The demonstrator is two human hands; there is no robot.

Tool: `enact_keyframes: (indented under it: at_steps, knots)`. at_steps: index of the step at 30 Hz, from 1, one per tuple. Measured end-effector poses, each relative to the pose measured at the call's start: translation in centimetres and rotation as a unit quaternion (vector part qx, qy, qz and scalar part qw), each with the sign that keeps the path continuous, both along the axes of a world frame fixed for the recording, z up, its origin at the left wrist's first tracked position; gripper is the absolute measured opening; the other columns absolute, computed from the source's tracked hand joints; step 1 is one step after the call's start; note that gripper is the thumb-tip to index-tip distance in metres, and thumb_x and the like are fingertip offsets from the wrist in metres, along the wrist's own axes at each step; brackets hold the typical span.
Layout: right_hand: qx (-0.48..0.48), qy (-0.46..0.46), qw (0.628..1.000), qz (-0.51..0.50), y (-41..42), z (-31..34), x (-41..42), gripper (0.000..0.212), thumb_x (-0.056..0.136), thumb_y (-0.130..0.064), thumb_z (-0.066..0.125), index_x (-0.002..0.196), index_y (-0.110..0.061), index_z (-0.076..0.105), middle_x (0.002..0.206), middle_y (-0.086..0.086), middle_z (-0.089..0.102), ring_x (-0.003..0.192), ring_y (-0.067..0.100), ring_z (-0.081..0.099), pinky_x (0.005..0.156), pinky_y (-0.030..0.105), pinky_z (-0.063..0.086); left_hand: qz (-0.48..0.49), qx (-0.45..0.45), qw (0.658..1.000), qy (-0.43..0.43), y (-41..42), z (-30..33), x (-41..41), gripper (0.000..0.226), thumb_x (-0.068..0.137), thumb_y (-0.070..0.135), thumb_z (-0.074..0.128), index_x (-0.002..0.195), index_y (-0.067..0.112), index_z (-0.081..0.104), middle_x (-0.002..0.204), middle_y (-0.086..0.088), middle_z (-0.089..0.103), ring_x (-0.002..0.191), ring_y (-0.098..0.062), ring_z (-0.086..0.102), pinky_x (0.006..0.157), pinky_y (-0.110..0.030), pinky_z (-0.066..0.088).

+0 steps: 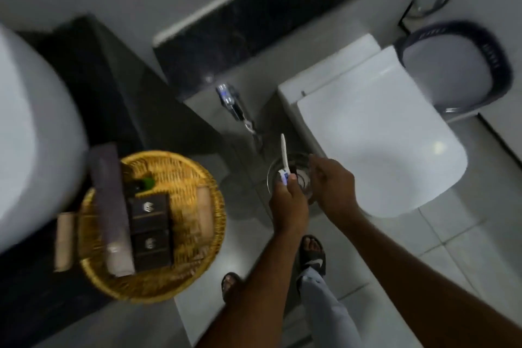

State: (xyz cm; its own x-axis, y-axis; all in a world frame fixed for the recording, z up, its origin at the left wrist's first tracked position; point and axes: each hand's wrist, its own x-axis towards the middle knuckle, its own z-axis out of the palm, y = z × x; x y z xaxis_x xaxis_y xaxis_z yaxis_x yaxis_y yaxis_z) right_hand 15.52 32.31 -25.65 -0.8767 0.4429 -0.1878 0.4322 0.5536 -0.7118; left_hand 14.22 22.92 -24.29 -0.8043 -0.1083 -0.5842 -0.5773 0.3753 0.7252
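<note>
Left hand (288,202) fingers pinch toothbrush (284,154) over glass (302,178), mid-air, left of toilet lid (381,135). Right hand (332,185) fingers curl on glass rim. We'd steady glass, lower brush straight, let go gently.

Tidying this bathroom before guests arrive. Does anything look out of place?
The wicker basket seems to overhang the dark counter edge, and a beige item lies outside its left rim. Blur leaves both uncertain.
</note>
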Motion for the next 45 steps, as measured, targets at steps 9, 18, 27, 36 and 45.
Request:
enact_keyframes:
  at_steps: [9, 18, 27, 36, 45]
  knots:
    - [0.202, 0.240, 0.933, 0.176, -2.8, 26.0, -4.7, 0.040, 0.085, -0.006, 0.072, 0.124, -0.004, 0.063, 0.135, 0.020, 0.057, 0.111, 0.039, 0.061, 0.084, 0.049, 0.056, -0.054, 0.166, 0.983, 0.053, -4.7, 24.9, -4.8, 0.034, 0.097, 0.044, 0.041, 0.083, 0.019, 0.059, 0.061, 0.001, 0.061, 0.061, -0.019, 0.061, 0.062, -0.030, 0.055]
    - [0.371, 0.232, 0.852, 0.288, -13.8, 36.7, -9.7, 0.011, 0.080, -0.016, 0.065, 0.086, -0.025, 0.065, 0.087, -0.005, 0.068, 0.086, 0.023, 0.062, 0.051, 0.027, 0.044, -0.216, 0.243, 0.946, 0.019, -20.6, 35.1, -11.1, 0.036, 0.093, 0.042, 0.052, 0.069, 0.018, 0.065, 0.055, -0.001, 0.053, 0.052, -0.017, 0.056, 0.073, -0.045, 0.053]
    - [0.209, 0.149, 0.949, 0.184, -17.8, 32.1, -4.8, 0.007, 0.089, -0.013, 0.064, 0.084, -0.015, 0.070, 0.078, 0.002, 0.068, 0.072, 0.019, 0.060, 0.061, 0.034, 0.050, -0.012, 0.191, 0.981, 0.030, -28.8, 33.0, -10.9, 0.038, 0.100, 0.037, 0.038, 0.092, 0.007, 0.060, 0.068, -0.009, 0.060, 0.068, -0.023, 0.060, 0.070, -0.036, 0.051]
    - [-0.025, -0.133, 0.991, -0.011, -21.8, 23.1, -2.4, 0.026, 0.089, -0.006, 0.062, 0.064, -0.014, 0.059, 0.072, 0.002, 0.067, 0.062, 0.013, 0.063, 0.054, 0.024, 0.051, -0.043, 0.071, 0.997, 0.002, -28.9, 24.6, -4.7, 0.036, 0.101, 0.034, 0.034, 0.097, 0.007, 0.058, 0.071, -0.009, 0.060, 0.070, -0.021, 0.061, 0.070, -0.036, 0.052]
    - [0.038, -0.166, 0.985, -0.008, -23.2, 20.6, -4.4, 0.010, 0.091, -0.011, 0.059, 0.086, -0.007, 0.067, 0.067, -0.008, 0.044, 0.054, 0.002, 0.028, 0.040, 0.010, 0.019, 0.006, 0.076, 0.996, -0.054, -29.5, 22.3, -4.7, 0.033, 0.100, 0.033, 0.038, 0.099, 0.008, 0.059, 0.074, -0.009, 0.059, 0.073, -0.023, 0.058, 0.073, -0.038, 0.050]
